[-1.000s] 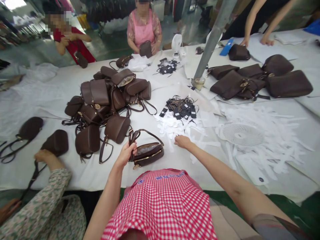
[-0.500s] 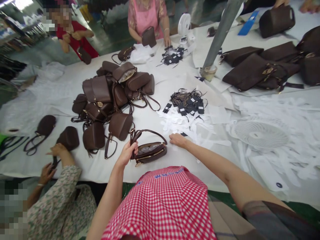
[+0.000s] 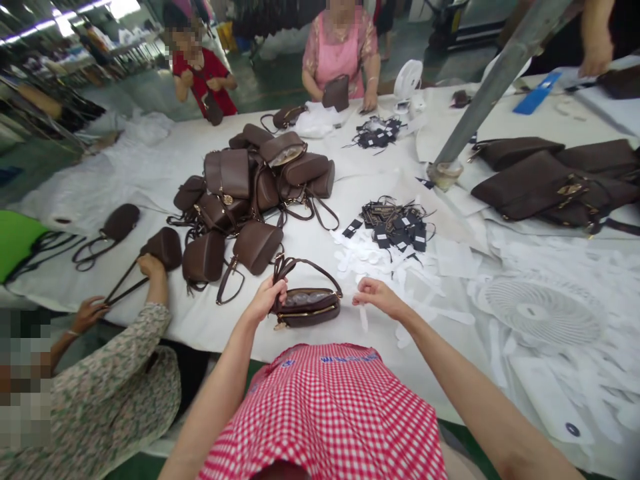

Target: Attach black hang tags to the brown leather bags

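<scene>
My left hand (image 3: 269,298) is closed around the strap at the left end of a small dark brown handbag (image 3: 313,315). The bag lies on the table in front of my apron, its zipped top open and clear plastic showing inside. Just right of the bag, my right hand (image 3: 376,297) pinches a white strip (image 3: 364,318), which hangs below the fingers. Beyond that hand are a scattered pile of white strips (image 3: 345,260) and a heap of black tags (image 3: 400,227) with cords.
A pile of brown bags (image 3: 227,175) stands left of centre. Larger brown bags (image 3: 555,183), a metal post (image 3: 480,107) and a white fan (image 3: 545,310) are to the right. A co-worker's hand (image 3: 153,267) at left touches another bag. Two people work across the table.
My right hand has lifted from the white strips and drawn back slightly, with one strip now in its fingers. My left hand keeps its hold on the handbag strap. The view has shifted.
</scene>
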A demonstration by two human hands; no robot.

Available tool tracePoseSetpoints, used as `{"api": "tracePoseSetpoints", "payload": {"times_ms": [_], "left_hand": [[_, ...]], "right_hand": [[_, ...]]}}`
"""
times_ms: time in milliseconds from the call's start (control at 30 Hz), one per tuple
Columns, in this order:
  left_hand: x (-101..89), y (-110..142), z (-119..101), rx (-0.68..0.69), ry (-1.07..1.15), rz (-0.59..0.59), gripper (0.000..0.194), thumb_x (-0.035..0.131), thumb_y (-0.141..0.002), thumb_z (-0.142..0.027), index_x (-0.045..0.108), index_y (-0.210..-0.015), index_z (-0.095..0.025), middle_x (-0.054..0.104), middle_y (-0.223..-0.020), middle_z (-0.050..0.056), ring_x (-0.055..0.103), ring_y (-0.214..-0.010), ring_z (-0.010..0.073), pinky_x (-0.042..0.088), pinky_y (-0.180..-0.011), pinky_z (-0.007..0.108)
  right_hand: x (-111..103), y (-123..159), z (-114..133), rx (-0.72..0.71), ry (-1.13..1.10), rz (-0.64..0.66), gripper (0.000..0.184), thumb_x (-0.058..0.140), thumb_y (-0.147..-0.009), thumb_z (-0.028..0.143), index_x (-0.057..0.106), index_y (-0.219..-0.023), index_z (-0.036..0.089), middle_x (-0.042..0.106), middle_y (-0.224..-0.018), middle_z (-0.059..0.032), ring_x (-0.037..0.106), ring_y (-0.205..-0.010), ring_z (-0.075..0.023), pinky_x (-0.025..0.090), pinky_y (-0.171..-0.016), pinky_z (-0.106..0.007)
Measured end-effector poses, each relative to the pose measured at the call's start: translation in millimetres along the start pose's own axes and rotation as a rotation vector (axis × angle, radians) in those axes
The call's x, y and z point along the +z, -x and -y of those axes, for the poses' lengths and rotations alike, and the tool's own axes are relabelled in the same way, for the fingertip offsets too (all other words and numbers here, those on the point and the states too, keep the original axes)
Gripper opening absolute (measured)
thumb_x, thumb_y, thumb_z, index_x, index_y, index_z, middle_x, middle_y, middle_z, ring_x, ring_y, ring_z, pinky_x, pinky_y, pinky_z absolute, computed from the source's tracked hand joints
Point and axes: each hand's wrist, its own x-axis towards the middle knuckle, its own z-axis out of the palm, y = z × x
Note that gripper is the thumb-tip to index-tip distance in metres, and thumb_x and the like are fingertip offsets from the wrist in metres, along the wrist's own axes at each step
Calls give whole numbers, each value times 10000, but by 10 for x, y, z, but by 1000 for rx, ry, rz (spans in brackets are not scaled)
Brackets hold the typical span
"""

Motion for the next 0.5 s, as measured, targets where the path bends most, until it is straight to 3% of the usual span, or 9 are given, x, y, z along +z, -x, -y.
{"api": "tracePoseSetpoints", "payload": {"times_ms": [67,200,300,367,500], "left_hand": [[2,-2,0,13,-13,4,314,634,-770,-385,457,-921,-175,402,-607,-93,409,-470,48,395,-469,188],[16,-17,19,44,-46,14,280,596,-786,-383,459,-916,-175,410,-606,-89,406,-471,51,392,-466,185],[18,-32,54,55,-52,8,254,568,-793,-371,457,-921,-181,412,-610,-88,403,-469,51,383,-466,180],[16,-30,77,68,-62,-14,233,548,-792,-353,452,-917,-182,411,-604,-89,395,-462,54,377,-463,181],[63,34,122,117,-178,-66,174,478,-807,-323,458,-894,-174,412,-557,-87,367,-441,72,355,-458,196]], "right_hand": [[30,96,186,83,-442,-86,372,717,-710,476,492,-774,186,686,-711,-29,672,-676,-186,501,-675,-310],[123,165,515,137,-676,-187,409,783,-636,463,506,-738,180,614,-598,33,602,-543,-121,479,-591,-253],[255,105,684,83,-723,-228,380,786,-628,407,497,-732,183,548,-542,71,496,-467,-69,386,-493,-190],[403,34,780,69,-693,-238,374,775,-610,384,500,-776,193,561,-557,70,504,-483,-82,375,-478,-188],[841,-168,907,104,-395,-257,296,662,-628,391,492,-788,209,622,-556,28,484,-429,-116,369,-439,-224]]}}
